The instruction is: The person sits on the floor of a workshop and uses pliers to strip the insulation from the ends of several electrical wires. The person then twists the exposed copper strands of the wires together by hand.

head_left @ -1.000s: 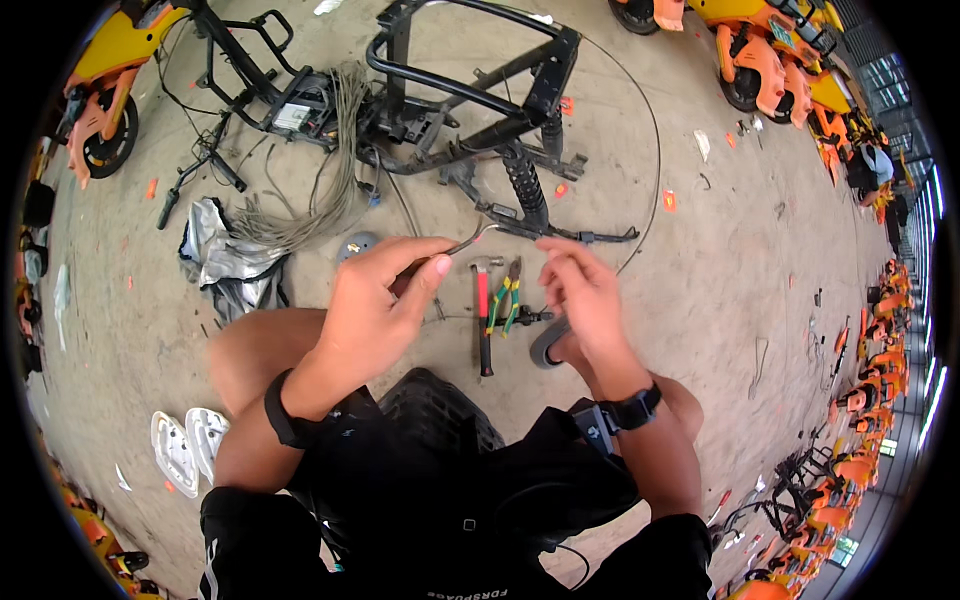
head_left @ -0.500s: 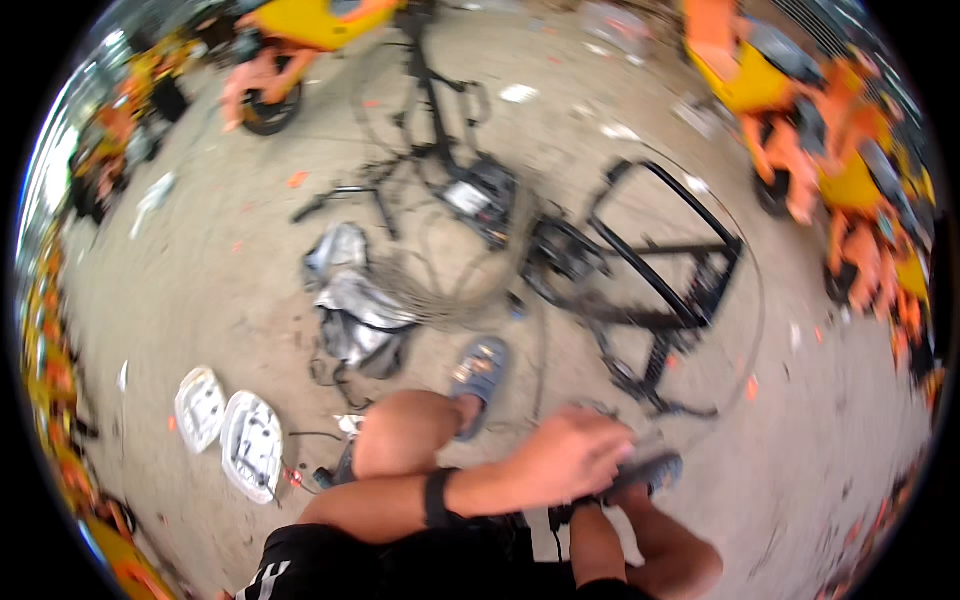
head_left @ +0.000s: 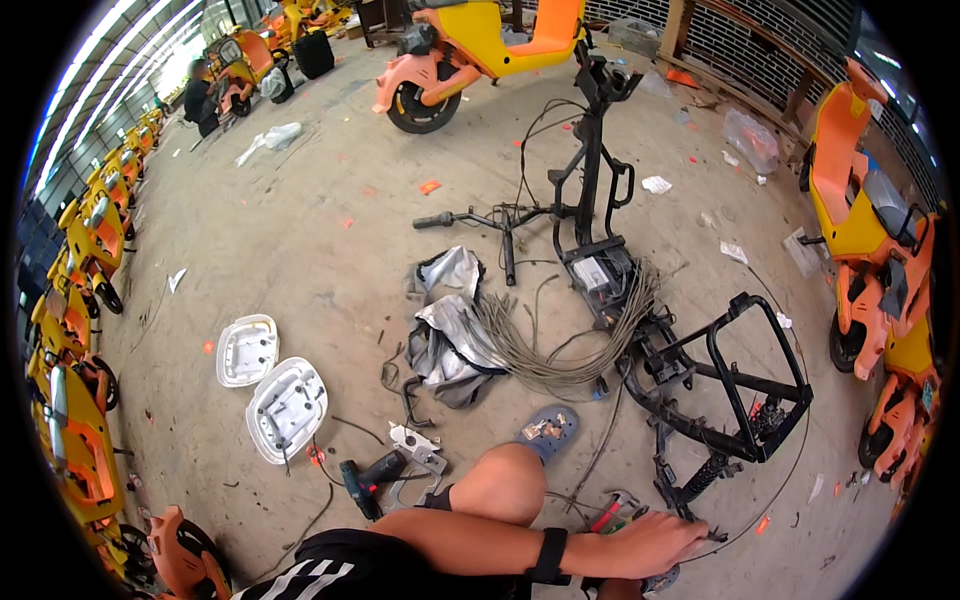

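My left hand [head_left: 655, 543], with a black band on its wrist, reaches across to the right over my right shoe. Its fingers are curled, and what lies inside them is hidden. Just beyond the fingertips is the black lower end of a bare scooter frame [head_left: 735, 385] that lies on the floor, with a coil-spring shock absorber [head_left: 703, 478]. A tool with a red handle [head_left: 606, 516] lies beside the hand, partly covered by it. My right hand does not show; my left forearm covers that area.
A cordless drill [head_left: 372, 480] lies by my left knee, near a silver metal plate [head_left: 418, 449]. Two white plastic shells [head_left: 287, 410] sit to the left. Coiled cable [head_left: 560, 355], grey covers [head_left: 455, 335] and handlebars [head_left: 470, 217] lie ahead. Yellow-orange scooters [head_left: 490, 45] stand around; another person [head_left: 199, 100] crouches far left.
The view has swung left and up, so the floor things appear farther right and lower. My left hand has moved down toward the lower end of the scooter frame.
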Action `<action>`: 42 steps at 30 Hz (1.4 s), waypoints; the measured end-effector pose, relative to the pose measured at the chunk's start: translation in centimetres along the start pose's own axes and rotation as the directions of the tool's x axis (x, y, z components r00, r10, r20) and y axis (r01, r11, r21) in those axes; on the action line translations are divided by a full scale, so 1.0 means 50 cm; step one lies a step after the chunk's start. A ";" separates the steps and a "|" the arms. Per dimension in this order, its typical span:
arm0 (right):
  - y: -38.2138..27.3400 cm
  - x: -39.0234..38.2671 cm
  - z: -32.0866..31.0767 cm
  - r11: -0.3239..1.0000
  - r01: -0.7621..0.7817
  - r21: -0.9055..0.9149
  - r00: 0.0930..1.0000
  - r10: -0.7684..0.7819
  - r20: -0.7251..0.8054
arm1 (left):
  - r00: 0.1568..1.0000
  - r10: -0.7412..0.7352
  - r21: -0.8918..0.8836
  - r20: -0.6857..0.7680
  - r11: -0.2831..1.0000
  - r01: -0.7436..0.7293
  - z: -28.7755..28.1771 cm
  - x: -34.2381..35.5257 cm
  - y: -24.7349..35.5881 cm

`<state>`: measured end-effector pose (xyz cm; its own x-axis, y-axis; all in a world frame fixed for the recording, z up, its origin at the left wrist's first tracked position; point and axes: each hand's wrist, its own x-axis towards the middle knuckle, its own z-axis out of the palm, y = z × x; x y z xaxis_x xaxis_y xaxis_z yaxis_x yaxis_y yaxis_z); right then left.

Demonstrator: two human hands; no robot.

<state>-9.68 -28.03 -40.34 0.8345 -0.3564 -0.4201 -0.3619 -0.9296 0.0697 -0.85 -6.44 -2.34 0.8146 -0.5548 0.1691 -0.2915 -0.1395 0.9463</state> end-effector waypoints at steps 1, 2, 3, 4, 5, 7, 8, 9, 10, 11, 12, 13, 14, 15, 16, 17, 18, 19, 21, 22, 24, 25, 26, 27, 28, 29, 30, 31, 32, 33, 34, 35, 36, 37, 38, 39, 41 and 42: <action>0.010 0.009 -0.006 1.000 0.020 0.003 1.000 -0.020 0.004 | 0.999 -0.052 -0.015 0.004 0.999 0.052 -0.012 0.005 0.005; 0.027 0.012 -0.011 1.000 0.030 0.007 0.999 -0.030 0.013 | 0.995 -0.103 -0.029 0.018 0.994 0.103 -0.015 0.007 0.009; 0.035 0.019 -0.021 0.997 0.068 0.021 0.998 -0.068 0.010 | 0.996 -0.050 -0.056 -0.075 0.997 0.046 -0.015 0.009 0.005; 0.079 0.017 -0.037 0.995 0.096 0.018 0.995 -0.096 -0.004 | 0.989 -0.142 -0.054 -0.039 0.989 0.140 -0.020 0.009 0.022; 0.104 0.038 -0.049 0.989 0.144 0.021 0.989 -0.143 -0.026 | 0.988 -0.023 -0.009 -0.156 1.000 0.022 -0.024 0.015 0.010; 0.199 0.065 -0.111 0.975 0.220 0.025 0.973 -0.218 -0.078 | 0.962 0.084 0.024 -0.260 0.996 -0.081 -0.025 0.025 -0.010; 0.150 0.044 -0.174 0.958 0.273 0.094 0.960 -0.264 -0.091 | 0.963 0.043 0.040 -0.266 0.999 -0.033 -0.052 0.020 -0.020; 0.112 0.009 -0.253 0.766 0.006 0.643 0.989 -0.101 0.111 | 0.968 -0.053 0.081 -0.247 0.994 0.075 -0.075 0.013 -0.022; 0.050 -0.053 -0.379 0.445 -0.039 0.895 0.989 -0.110 0.098 | 0.940 0.008 0.081 -0.341 0.996 0.022 -0.085 0.009 -0.029; 0.044 -0.080 -0.439 0.289 -0.007 0.957 0.994 -0.100 0.037 | 0.924 -0.023 0.033 -0.382 0.999 0.038 -0.086 0.022 -0.007; 0.048 -0.131 -0.503 0.172 -0.020 0.985 0.996 -0.079 0.035 | 0.934 -0.231 -0.082 -0.272 0.973 0.217 -0.081 0.027 0.011; 0.042 -0.169 -0.564 0.097 0.044 0.994 0.996 -0.077 -0.037 | 0.933 -0.249 -0.161 -0.259 0.964 0.212 -0.074 0.028 0.013; 0.055 -0.189 -0.581 0.090 0.170 0.981 0.984 -0.061 -0.165 | 0.946 -0.263 -0.232 -0.192 0.948 0.217 -0.056 0.034 0.009; 0.042 -0.213 -0.610 0.056 0.229 0.972 0.973 -0.026 -0.228 | 0.948 -0.283 -0.288 -0.147 0.929 0.233 -0.048 0.033 0.004; 0.019 -0.241 -0.635 0.021 0.291 0.956 0.957 0.000 -0.291 | 0.946 -0.304 -0.338 -0.113 0.907 0.251 -0.044 0.026 -0.001; 0.005 -0.259 -0.652 -0.033 0.336 0.941 0.942 -0.001 -0.337 | 0.943 -0.321 -0.386 -0.086 0.883 0.265 -0.036 0.021 -0.004; -0.003 -0.276 -0.666 -0.084 0.379 0.922 0.925 0.008 -0.379 | 0.947 -0.317 -0.389 -0.057 0.881 0.271 -0.022 0.022 0.003; -0.019 -0.290 -0.673 -0.154 0.368 0.917 0.930 0.047 -0.366 | 0.947 -0.320 -0.384 -0.030 0.878 0.285 -0.013 0.018 0.014; -0.049 -0.311 -0.683 -0.216 0.373 0.903 0.928 0.057 -0.369 | 0.934 -0.356 -0.396 0.025 0.854 0.337 -0.002 0.018 0.025; -0.058 -0.314 -0.691 -0.227 0.368 0.902 0.929 0.036 -0.369 | 0.947 -0.319 -0.401 0.033 0.864 0.305 -0.001 0.013 0.028; -0.064 -0.328 -0.692 -0.279 0.287 0.916 0.955 0.012 -0.296 | 0.973 -0.227 -0.428 0.044 0.876 0.224 0.002 0.013 0.044; -0.064 -0.326 -0.687 -0.270 0.290 0.918 0.955 0.021 -0.296 | 0.962 -0.270 -0.330 0.044 0.905 0.269 0.003 0.015 0.047; -0.058 -0.328 -0.683 -0.253 0.290 0.923 0.956 0.029 -0.293 | 0.948 -0.315 -0.235 0.044 0.919 0.317 0.007 0.014 0.052; -0.056 -0.327 -0.680 -0.190 0.297 0.936 0.954 0.016 -0.299 | 0.949 -0.315 -0.255 0.033 0.915 0.312 0.015 0.012 0.048; -0.054 -0.325 -0.678 -0.127 0.301 0.945 0.953 0.001 -0.303 | 0.945 -0.325 -0.274 0.033 0.906 0.321 0.018 0.014 0.048; -0.051 -0.322 -0.678 -0.063 0.306 0.950 0.952 -0.013 -0.307 | 0.941 -0.336 -0.296 0.033 0.896 0.330 0.021 0.015 0.049; -0.046 -0.320 -0.686 -0.012 0.242 0.970 0.968 -0.060 -0.242 | 0.937 -0.347 -0.320 0.031 0.885 0.338 0.026 0.017 0.049; -0.045 -0.317 -0.682 -0.026 0.259 0.966 0.965 -0.044 -0.260 | 0.944 -0.330 -0.335 0.027 0.886 0.320 0.030 0.018 0.049; -0.046 -0.313 -0.680 -0.041 0.281 0.959 0.959 -0.032 -0.282 | 0.959 -0.283 -0.393 0.012 0.880 0.265 0.036 0.020 0.051; -0.046 -0.313 -0.680 -0.117 0.251 0.961 0.967 -0.026 -0.255 | 0.972 -0.237 -0.450 -0.001 0.868 0.211 0.044 0.022 0.053; -0.045 -0.313 -0.679 -0.192 0.219 0.957 0.973 -0.023 -0.228 | 0.966 -0.257 -0.470 0.019 0.850 0.236 0.047 0.024 0.057; -0.045 -0.315 -0.680 -0.262 0.190 0.946 0.979 -0.021 -0.202 | 0.961 -0.275 -0.493 0.040 0.831 0.258 0.047 0.025 0.063; -0.046 -0.317 -0.677 -0.278 0.184 0.943 0.981 -0.003 -0.192 | 0.955 -0.292 -0.516 0.059 0.810 0.280 0.047 0.026 0.067; -0.047 -0.321 -0.670 -0.293 0.178 0.939 0.983 0.014 -0.181 | 0.972 -0.225 -0.461 0.073 0.856 0.233 0.050 0.024 0.055; -0.055 -0.321 -0.667 -0.309 0.175 0.935 0.984 0.019 -0.178 | 0.985 -0.157 -0.402 0.078 0.899 0.175 0.045 0.021 0.039; -0.058 -0.321 -0.662 -0.300 0.182 0.937 0.983 0.022 -0.184 | 0.992 -0.089 -0.341 0.086 0.933 0.113 0.039 0.020 0.030; -0.056 -0.322 -0.652 -0.278 0.188 0.942 0.981 0.013 -0.192 | 0.951 -0.236 -0.279 0.197 0.917 0.286 0.026 0.016 0.039; -0.057 -0.321 -0.650 -0.310 0.179 0.934 0.982 -0.001 -0.189 | 0.918 -0.313 -0.245 0.242 0.896 0.370 0.020 0.015 0.048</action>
<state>-8.56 -22.71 -4.38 0.8984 -0.3665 -0.2420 -0.1265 0.3117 -0.9417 -1.43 -8.04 -0.22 0.7179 -0.6644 -0.2080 0.1631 -0.1300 0.9780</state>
